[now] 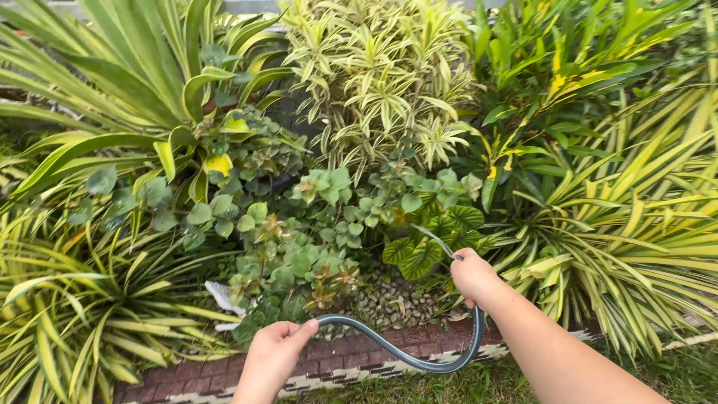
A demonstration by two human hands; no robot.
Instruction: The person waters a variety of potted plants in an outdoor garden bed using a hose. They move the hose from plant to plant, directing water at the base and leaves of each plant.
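A grey-green garden hose curves in a loop between my two hands, low in the head view. My left hand grips one end of the loop near the brick edge. My right hand is closed around the hose's far end, which points into the bed. A thin stream of water leaves that end toward the round-leafed plants. Pebbles cover the soil just ahead of the hose.
A red brick border runs along the bed's front, with grass below it. Long striped leaves crowd the right and left sides. Tall variegated shrubs stand at the back. A white scrap lies among the low plants.
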